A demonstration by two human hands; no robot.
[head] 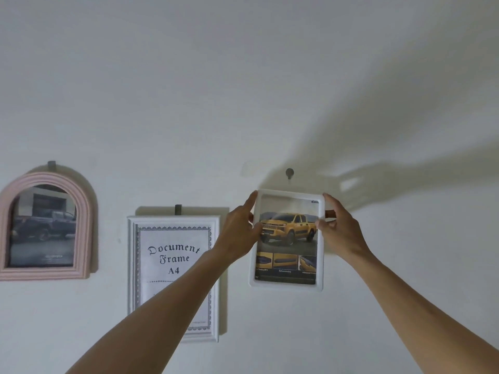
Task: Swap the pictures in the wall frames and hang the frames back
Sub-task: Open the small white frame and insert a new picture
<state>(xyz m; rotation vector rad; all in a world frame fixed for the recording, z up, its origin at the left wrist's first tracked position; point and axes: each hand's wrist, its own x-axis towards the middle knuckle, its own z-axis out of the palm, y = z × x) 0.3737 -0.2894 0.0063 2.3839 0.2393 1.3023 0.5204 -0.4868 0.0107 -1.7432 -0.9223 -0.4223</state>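
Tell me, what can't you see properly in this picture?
- Back of the white frame and whether it hangs on the hook: head view, hidden by the frame's front.
- Small print under the yellow truck: too tiny.
- Document frame lower right: covered by the left forearm.
- Pink arched frame: cut by the left edge.

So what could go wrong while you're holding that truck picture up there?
The white frame sits below the wall hook, not on it, so only the left hand and right hand seem to carry it; a slip could drop it. Its back is hidden, so catching the hook may take tries. The left forearm might bump the document frame.
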